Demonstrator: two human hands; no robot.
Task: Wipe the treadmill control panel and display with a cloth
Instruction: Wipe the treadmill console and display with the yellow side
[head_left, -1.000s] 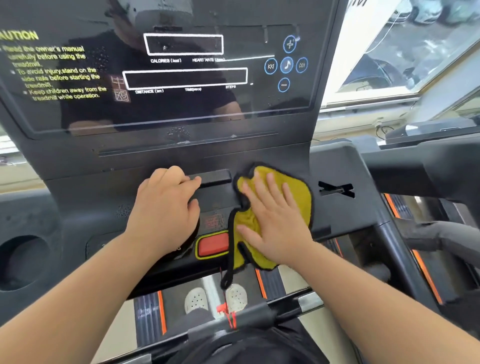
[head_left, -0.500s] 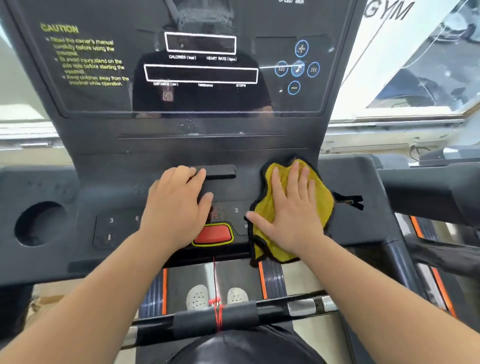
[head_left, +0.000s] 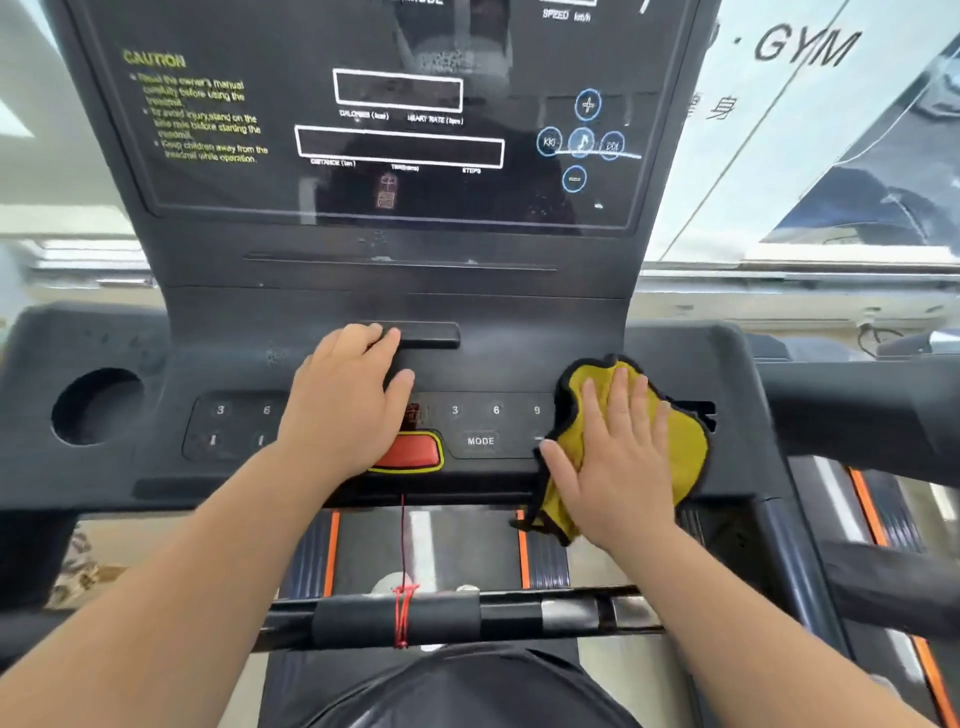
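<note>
Your right hand (head_left: 618, 467) lies on the cloth (head_left: 691, 447) at the right edge of the control panel (head_left: 493, 374); your left hand (head_left: 343, 410) is mid-panel, apparently overlapping the button (head_left: 421, 452).

2 grips: left hand (head_left: 343, 400), right hand (head_left: 618, 467). 1 yellow cloth (head_left: 685, 447). 1 display (head_left: 249, 195). 1 red button (head_left: 415, 452). 1 MODE button (head_left: 480, 441). 1 cup holder (head_left: 96, 405). 1 red cord (head_left: 402, 545).
</note>
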